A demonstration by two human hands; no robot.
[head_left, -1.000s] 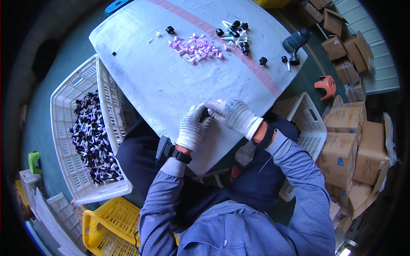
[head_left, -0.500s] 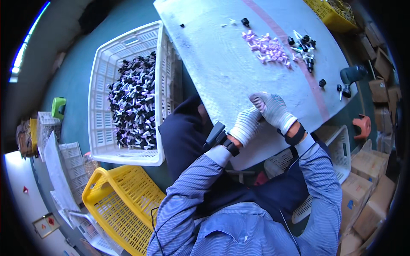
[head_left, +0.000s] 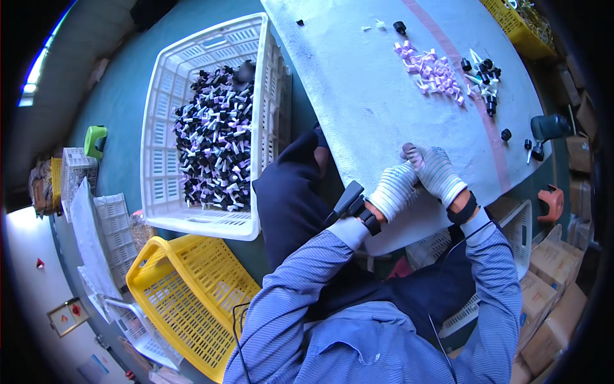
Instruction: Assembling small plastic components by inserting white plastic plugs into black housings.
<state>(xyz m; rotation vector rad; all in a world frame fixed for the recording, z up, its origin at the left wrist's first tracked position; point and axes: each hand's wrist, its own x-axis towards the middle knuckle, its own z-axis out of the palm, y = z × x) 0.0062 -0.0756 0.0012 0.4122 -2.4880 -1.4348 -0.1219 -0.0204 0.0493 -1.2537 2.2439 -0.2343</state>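
My left hand (head_left: 393, 191) and my right hand (head_left: 439, 174), both in pale striped knit gloves, meet above the near edge of the white-covered table (head_left: 364, 109). Their fingers are closed and pressed together. Anything they hold is hidden by the gloves. Farther back on the table lies a pile of small pink plastic pieces (head_left: 441, 77). To the right of it is a loose group of black knobs (head_left: 487, 72) mixed with white stems. Left of the table, a white crate (head_left: 153, 160) holds a heap of black, white and pink parts (head_left: 214, 141).
A yellow basket (head_left: 185, 307) stands tilted at lower left. A dark green bottle-like object (head_left: 550, 127) is at the table's right edge, with a few black knobs near it. Cardboard boxes (head_left: 543, 288) are stacked at right. Another yellow basket (head_left: 521, 29) stands at the far right.
The view has shifted, so the table and crate appear farther right and slightly higher. A dark blurred shape now shows over the crate's far right corner. My hands remain together.
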